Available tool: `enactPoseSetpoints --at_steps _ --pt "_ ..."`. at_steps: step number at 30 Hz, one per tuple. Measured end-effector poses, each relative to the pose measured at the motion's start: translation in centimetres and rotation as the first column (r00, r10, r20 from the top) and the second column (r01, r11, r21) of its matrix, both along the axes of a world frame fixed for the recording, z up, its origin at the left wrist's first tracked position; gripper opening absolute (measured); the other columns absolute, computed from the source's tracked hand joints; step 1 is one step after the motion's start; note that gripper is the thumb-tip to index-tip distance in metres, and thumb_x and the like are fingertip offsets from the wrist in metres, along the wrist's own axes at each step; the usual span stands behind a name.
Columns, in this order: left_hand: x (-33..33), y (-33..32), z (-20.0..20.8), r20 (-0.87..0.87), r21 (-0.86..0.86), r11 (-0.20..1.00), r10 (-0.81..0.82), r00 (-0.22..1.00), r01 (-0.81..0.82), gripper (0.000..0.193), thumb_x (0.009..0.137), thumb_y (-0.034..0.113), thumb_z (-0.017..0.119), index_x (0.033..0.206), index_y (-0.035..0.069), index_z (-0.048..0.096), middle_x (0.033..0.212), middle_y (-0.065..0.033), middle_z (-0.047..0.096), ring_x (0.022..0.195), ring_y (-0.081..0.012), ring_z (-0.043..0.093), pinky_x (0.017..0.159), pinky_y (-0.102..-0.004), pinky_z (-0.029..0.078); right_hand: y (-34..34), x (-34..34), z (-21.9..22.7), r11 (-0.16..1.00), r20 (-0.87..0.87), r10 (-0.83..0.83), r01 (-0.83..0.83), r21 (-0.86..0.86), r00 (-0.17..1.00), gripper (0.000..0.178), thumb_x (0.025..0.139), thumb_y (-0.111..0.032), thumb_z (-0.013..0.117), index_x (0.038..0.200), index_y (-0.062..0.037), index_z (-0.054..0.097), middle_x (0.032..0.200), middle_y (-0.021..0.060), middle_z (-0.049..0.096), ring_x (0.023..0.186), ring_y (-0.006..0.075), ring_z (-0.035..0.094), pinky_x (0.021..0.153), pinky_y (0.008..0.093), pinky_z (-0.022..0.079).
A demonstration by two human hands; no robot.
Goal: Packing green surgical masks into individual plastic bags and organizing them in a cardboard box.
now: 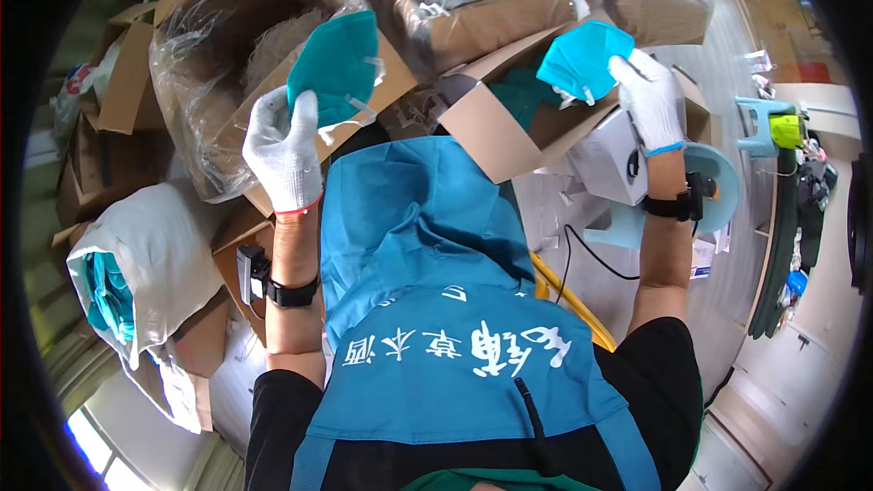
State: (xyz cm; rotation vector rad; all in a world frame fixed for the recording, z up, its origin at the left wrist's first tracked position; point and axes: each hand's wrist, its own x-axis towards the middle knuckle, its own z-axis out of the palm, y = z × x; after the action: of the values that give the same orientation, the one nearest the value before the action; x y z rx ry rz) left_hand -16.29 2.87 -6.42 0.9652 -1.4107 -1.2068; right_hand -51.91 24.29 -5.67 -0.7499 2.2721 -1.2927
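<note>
Teal masks, one per gloved hand: left hand (282, 150) grips a mask (335, 68) upper left of frame, right hand (647, 98) pinches another (582, 56) upper right over an open small carton (496, 132). Many remain in the white sack (155, 255) at left; sorting looks early

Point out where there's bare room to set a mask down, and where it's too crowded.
Free: the grey floor right of the right hand, between the open cardboard box and the small blue stool. Crowded: ahead and left of the left hand, plastic-lined cartons and a white sack of teal masks sit packed together; each hand holds a teal mask.
</note>
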Motion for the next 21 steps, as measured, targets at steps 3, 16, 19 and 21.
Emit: enactPoseSetpoints --at_steps 3,16,19,21 --pt "0.0 1.0 0.8 0.021 -0.012 0.999 -0.041 0.999 0.041 0.018 0.086 0.007 0.069 0.098 -0.005 0.064 0.089 -0.0041 0.066 0.08 -0.007 0.059 0.074 -0.0209 0.048 0.6 1.5 1.1 0.999 0.059 0.029 -0.026 -0.043 0.998 0.015 0.087 -0.016 0.067 0.096 -0.0041 0.069 0.068 -0.004 0.055 0.054 0.0031 0.045 0.048 0.0202 0.033" --pt "-2.5 4.8 0.8 -0.057 -0.057 0.98 -0.196 0.979 0.192 0.021 0.09 0.011 0.065 0.103 -0.005 0.062 0.092 -0.005 0.064 0.08 -0.007 0.058 0.073 -0.0224 0.05 -6.6 15.4 -1.5 0.775 0.57 0.424 0.043 -0.631 0.704 0.011 0.091 -0.01 0.062 0.098 -0.0014 0.064 0.094 0.0043 0.066 0.085 0.0102 0.06 0.074 0.0224 0.047" --pt "-2.6 5.7 0.5 -0.305 0.089 0.953 -0.25 0.919 0.289 0.029 0.097 0.024 0.056 0.109 -0.002 0.06 0.097 -0.0058 0.064 0.086 -0.0103 0.06 0.078 -0.0246 0.05 -7.8 18.9 0.1 0.763 0.609 0.32 0.183 -0.619 0.726 0.008 0.089 -0.01 0.065 0.092 -0.0025 0.065 0.081 0.0007 0.064 0.072 0.0079 0.058 0.066 0.023 0.047" --pt "-2.5 5.9 -0.9 -0.538 0.212 0.887 -0.244 0.807 0.409 0.041 0.1 0.035 0.048 0.12 0.0 0.055 0.111 -0.0075 0.061 0.098 -0.013 0.059 0.086 -0.0298 0.048 -8.5 19.6 -1.5 0.794 0.515 0.22 0.155 -0.588 0.829 0.008 0.088 -0.01 0.067 0.091 -0.0028 0.065 0.08 0.0006 0.063 0.07 0.0077 0.057 0.064 0.0233 0.047"
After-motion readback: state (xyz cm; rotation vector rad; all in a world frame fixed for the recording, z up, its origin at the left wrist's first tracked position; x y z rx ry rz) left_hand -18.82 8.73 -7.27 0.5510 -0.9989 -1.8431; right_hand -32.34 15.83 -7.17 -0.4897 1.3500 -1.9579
